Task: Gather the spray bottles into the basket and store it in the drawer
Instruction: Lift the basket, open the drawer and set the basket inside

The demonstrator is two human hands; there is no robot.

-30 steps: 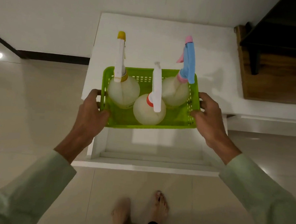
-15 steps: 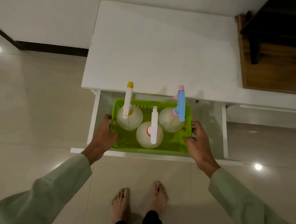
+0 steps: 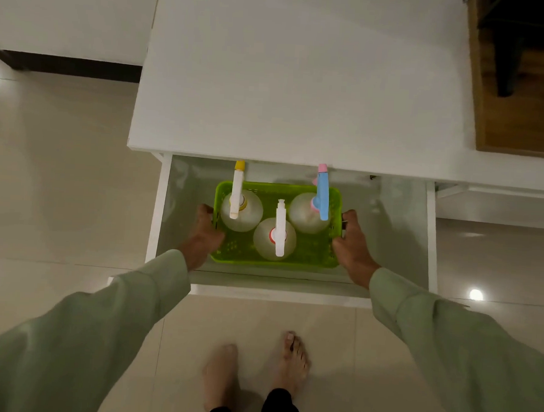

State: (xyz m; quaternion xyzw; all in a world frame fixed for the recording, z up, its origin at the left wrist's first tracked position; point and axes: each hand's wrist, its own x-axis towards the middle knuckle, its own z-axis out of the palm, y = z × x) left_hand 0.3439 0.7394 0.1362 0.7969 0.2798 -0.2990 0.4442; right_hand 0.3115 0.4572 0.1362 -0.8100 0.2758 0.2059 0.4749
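A bright green basket (image 3: 305,260) sits low inside the open white drawer (image 3: 401,231). Three clear spray bottles stand upright in it: one with a yellow-tipped white nozzle (image 3: 237,191) at the back left, one with a white nozzle and red collar (image 3: 279,230) in front, one with a blue and pink nozzle (image 3: 322,192) at the back right. My left hand (image 3: 204,230) grips the basket's left rim. My right hand (image 3: 351,238) grips its right rim. Whether the basket touches the drawer floor I cannot tell.
The white cabinet top (image 3: 302,81) overhangs the drawer's back. The drawer's front panel (image 3: 278,296) stands out toward my bare feet (image 3: 255,372) on the tiled floor. A wooden piece of furniture (image 3: 522,93) stands at the far right.
Both hands have brought the basket down from above the cabinet top into the open drawer, lower and farther in than half a second ago.
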